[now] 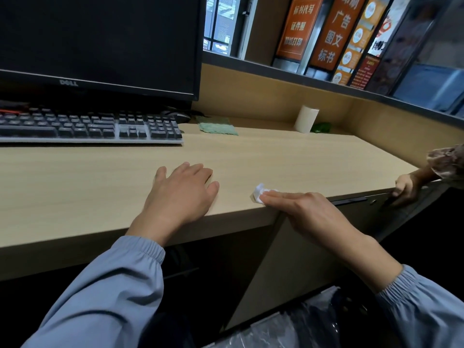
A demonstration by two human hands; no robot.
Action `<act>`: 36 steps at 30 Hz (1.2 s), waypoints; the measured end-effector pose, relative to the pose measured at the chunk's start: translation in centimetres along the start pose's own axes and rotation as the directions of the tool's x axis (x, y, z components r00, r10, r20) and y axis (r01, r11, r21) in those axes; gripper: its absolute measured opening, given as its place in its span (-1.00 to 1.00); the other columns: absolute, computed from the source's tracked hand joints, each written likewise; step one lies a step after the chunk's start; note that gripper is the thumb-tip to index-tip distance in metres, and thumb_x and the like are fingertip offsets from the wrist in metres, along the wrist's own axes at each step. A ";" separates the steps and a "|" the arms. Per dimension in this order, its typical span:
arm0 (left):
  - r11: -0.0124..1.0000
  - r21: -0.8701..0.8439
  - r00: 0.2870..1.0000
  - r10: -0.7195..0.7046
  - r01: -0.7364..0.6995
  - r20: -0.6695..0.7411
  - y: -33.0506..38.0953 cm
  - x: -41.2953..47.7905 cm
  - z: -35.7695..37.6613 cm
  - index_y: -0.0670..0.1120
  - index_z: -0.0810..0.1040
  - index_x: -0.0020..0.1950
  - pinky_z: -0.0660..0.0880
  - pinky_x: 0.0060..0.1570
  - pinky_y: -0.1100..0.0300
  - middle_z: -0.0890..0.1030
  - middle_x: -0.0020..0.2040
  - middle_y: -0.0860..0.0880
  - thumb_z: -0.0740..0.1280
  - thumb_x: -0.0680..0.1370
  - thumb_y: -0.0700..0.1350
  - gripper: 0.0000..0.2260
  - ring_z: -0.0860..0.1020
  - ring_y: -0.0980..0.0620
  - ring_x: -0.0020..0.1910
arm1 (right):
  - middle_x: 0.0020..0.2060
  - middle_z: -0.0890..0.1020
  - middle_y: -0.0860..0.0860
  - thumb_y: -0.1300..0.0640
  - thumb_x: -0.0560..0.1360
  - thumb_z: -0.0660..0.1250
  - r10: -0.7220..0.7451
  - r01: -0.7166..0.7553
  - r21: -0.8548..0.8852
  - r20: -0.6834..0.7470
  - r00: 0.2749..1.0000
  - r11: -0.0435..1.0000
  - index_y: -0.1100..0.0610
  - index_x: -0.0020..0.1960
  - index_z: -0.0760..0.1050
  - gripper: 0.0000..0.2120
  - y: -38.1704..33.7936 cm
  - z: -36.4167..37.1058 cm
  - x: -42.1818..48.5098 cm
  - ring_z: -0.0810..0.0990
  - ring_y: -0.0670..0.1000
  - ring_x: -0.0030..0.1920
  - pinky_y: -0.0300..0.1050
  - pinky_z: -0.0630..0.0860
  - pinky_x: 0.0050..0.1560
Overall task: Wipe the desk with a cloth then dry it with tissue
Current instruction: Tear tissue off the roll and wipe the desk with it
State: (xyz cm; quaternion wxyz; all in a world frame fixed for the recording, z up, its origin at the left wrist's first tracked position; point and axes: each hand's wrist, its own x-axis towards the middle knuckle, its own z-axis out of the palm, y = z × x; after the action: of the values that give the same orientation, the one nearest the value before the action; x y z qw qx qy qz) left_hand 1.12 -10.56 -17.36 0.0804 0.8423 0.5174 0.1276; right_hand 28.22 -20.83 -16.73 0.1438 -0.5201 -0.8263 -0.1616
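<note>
The light wooden desk (pixel 288 159) runs across the view. My left hand (pixel 180 192) rests flat on it near the front edge, fingers straight, holding nothing. My right hand (pixel 308 209) lies at the front edge with straight fingers pressing a small white wad of tissue (pixel 259 193) onto the surface; most of the wad is under the fingertips. A green cloth (pixel 217 128) lies flat at the back of the desk, right of the keyboard. A white tissue roll (pixel 306 119) stands upright further right at the back.
A black monitor (pixel 100 41) and keyboard (pixel 88 128) fill the left rear. A raised counter wall (pixel 276 96) borders the back and right. Another person's hand (pixel 408 189) grips the desk's right corner. A bin with a plastic liner (pixel 301 320) sits below.
</note>
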 end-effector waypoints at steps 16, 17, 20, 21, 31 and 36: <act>1.000 0.017 1.000 -0.004 0.004 0.012 0.2 -0.2 -0.1 0.13 0.22 0.66 -0.03 0.61 -0.25 0.16 0.71 0.09 -0.09 0.73 0.21 -0.49 0.05 0.01 0.70 | -0.13 0.67 0.19 0.00 0.68 0.19 0.083 -0.077 -0.082 0.081 0.993 0.994 0.00 0.10 0.63 -0.76 3.1 1.4 5.8 0.61 0.30 -0.05 0.07 0.54 -0.33; 1.000 0.020 1.000 -0.004 0.004 0.012 0.2 -0.2 -0.1 0.13 0.21 0.66 -0.03 0.61 -0.25 0.15 0.71 0.09 -0.10 0.73 0.21 -0.49 0.05 0.01 0.70 | -0.17 0.66 0.18 -0.01 0.70 0.18 0.098 -0.091 -0.079 0.090 0.991 0.993 -0.02 0.11 0.65 -0.74 3.2 1.5 6.8 0.61 0.30 -0.10 0.06 0.52 -0.30; 1.000 0.022 1.000 -0.007 0.006 0.017 0.3 -0.3 -0.2 0.13 0.18 0.67 -0.04 0.62 -0.25 0.12 0.72 0.09 -0.10 0.73 0.21 -0.48 0.03 0.02 0.70 | -0.30 0.51 0.13 0.15 0.70 0.21 0.163 -0.158 -0.050 0.107 0.981 0.986 -0.03 0.18 0.69 -0.72 3.5 1.7 9.9 0.46 0.22 -0.32 0.02 0.47 -0.21; 1.000 0.024 1.000 -0.008 0.007 0.016 0.3 -0.4 -0.2 0.13 0.17 0.67 -0.05 0.62 -0.25 0.12 0.72 0.09 -0.11 0.73 0.21 -0.48 0.02 0.02 0.70 | -0.30 0.49 0.11 0.21 0.68 0.21 0.172 -0.168 -0.050 0.120 0.978 0.985 -0.02 0.21 0.69 -0.69 3.7 1.9 11.1 0.43 0.16 -0.34 0.03 0.47 -0.21; 1.000 0.015 1.000 -0.001 0.000 0.009 0.5 -0.5 -0.5 0.12 0.18 0.67 -0.05 0.62 -0.23 0.13 0.71 0.10 -0.09 0.73 0.20 -0.49 0.02 0.03 0.70 | -0.08 0.66 0.27 0.38 0.59 0.13 0.236 -0.197 -0.186 0.216 0.947 0.963 -0.01 0.36 0.61 -0.49 8.8 6.6 21.7 0.59 0.30 -0.06 0.09 0.47 -0.10; 1.000 0.020 1.000 0.004 -0.004 -0.009 0.5 -0.3 -0.6 0.11 0.23 0.64 -0.02 0.60 -0.24 0.20 0.68 0.10 -0.06 0.72 0.19 -0.51 0.08 0.04 0.67 | 0.02 0.67 0.31 0.23 0.67 0.16 0.266 -0.227 -0.199 0.201 0.943 0.953 0.02 0.31 0.66 -0.63 10.2 8.1 24.1 0.59 0.36 0.05 0.04 0.49 -0.01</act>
State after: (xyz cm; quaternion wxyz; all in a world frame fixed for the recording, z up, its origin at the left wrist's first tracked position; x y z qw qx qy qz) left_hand 1.25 -11.07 -16.67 0.0693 0.8436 0.5173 0.1265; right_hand 26.77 6.32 -13.12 0.0227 -0.6452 -0.7481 -0.1534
